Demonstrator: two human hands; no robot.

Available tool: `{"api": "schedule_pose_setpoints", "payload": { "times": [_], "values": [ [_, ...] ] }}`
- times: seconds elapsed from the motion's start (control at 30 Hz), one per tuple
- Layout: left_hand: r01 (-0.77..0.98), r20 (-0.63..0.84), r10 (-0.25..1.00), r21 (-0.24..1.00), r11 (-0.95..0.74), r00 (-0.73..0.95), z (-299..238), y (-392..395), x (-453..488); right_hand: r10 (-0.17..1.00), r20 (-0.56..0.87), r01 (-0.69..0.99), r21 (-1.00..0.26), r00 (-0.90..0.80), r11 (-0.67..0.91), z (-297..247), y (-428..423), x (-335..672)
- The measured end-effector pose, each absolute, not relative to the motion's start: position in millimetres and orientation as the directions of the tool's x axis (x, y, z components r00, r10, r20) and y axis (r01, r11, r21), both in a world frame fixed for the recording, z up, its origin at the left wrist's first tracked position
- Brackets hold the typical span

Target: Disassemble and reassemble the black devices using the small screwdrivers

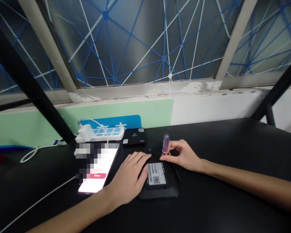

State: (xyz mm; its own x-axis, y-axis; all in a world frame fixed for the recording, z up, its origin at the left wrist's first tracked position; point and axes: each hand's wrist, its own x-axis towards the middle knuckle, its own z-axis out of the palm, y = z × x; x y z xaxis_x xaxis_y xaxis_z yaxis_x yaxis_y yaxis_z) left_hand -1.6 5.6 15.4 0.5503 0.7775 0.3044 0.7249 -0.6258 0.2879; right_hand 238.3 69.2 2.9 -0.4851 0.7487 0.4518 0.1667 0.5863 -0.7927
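A flat black device [160, 191] with a white label [156, 173] lies on the black table [232, 152]. My left hand [129, 179] rests flat on its left side, fingers stretched out. My right hand [183, 155] pinches a small screwdriver with a purple handle [165, 143], held upright with its tip at the device's far edge.
A lit phone [97, 174] lies left of my left hand. Behind it are a white power strip [104, 133] with a plugged charger [85, 132] and white cable [38, 149], and a small black box [134, 137]. A tiny screw-like speck [149, 149] lies near the screwdriver.
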Motion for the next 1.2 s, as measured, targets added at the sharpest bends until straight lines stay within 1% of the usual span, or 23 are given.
{"api": "schedule_pose_setpoints", "payload": {
  "times": [0.17,0.33,0.57,0.7,0.77,0.83,1.0,1.1,1.2],
  "values": [
    [0.728,0.301,0.779,0.284,-0.624,0.551,14,5,-2,0.708,0.486,0.169,-0.752,-0.512,0.638,4,67,238],
    [0.73,0.311,0.776,0.275,-0.626,0.549,13,6,-3,0.692,0.487,0.184,-0.731,-0.533,0.657,7,65,237],
    [0.732,0.29,0.782,0.281,-0.621,0.552,13,6,-2,0.657,0.497,0.192,-0.696,-0.567,0.692,14,60,237],
    [0.731,0.295,0.781,0.283,-0.621,0.55,14,6,-2,0.67,0.502,0.218,-0.687,-0.547,0.693,13,60,237],
    [0.729,0.303,0.778,0.282,-0.624,0.55,14,5,-2,0.697,0.487,0.235,-0.704,-0.526,0.67,10,62,237],
    [0.729,0.304,0.778,0.281,-0.624,0.549,14,5,-2,0.734,0.458,0.228,-0.748,-0.501,0.623,7,65,236],
    [0.727,0.303,0.778,0.282,-0.625,0.551,15,5,-2,0.82,0.369,0.148,-0.87,-0.437,0.47,3,70,234],
    [0.724,0.305,0.776,0.285,-0.628,0.552,16,6,-2,0.83,0.342,0.131,-0.89,-0.439,0.436,4,70,234],
    [0.725,0.3,0.778,0.289,-0.625,0.552,16,6,-2,0.817,0.35,0.136,-0.881,-0.459,0.454,5,69,235]
  ]
}}
